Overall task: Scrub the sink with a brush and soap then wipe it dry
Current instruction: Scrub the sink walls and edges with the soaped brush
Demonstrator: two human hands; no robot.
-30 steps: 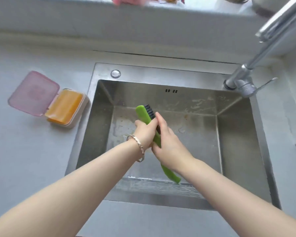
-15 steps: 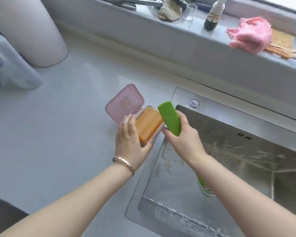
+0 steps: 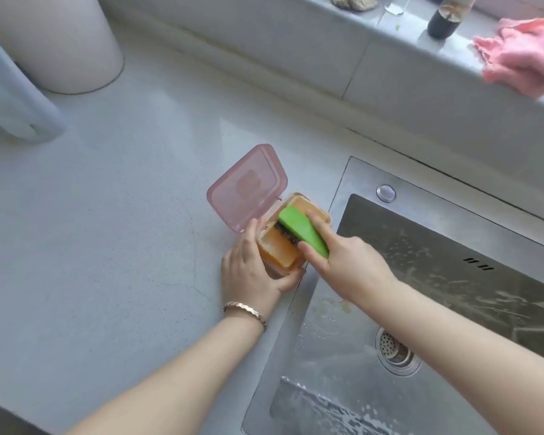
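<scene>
Orange soap (image 3: 277,251) lies in its small box (image 3: 296,267) on the grey tabletop (image 3: 123,230), just beside the left rim of the steel sink (image 3: 352,180). You press the green brush (image 3: 302,230) down on the soap with your right hand (image 3: 347,265); the dark bristles touch the top of the bar. Your right grip is clenched around the brush, with the forefinger stretched along its green back and the thumb on its near side. Your left hand (image 3: 252,274) is grasping the soap box: the fingers lie along its left wall and the thumb hooks around its near corner. A thin bracelet (image 3: 247,310) sits on your left wrist.

The pink lid (image 3: 247,186) of the box stands open and leans to the far left, touching your left fingertips. It is the only thing close around the brush on that side. The sink basin is wet, with foam along the near wall and some yellowish drops near the left wall. The round drain strainer (image 3: 396,350) is partly covered by your right forearm.

On the ledge behind the sink lies a pink cloth (image 3: 528,54), well apart from your hands, and near it stands a dark bottle (image 3: 446,17). At the far left of the tabletop stands a large white round container (image 3: 54,42), with a pale blue object (image 3: 16,102) in front of it; what this object is, I cannot tell.
</scene>
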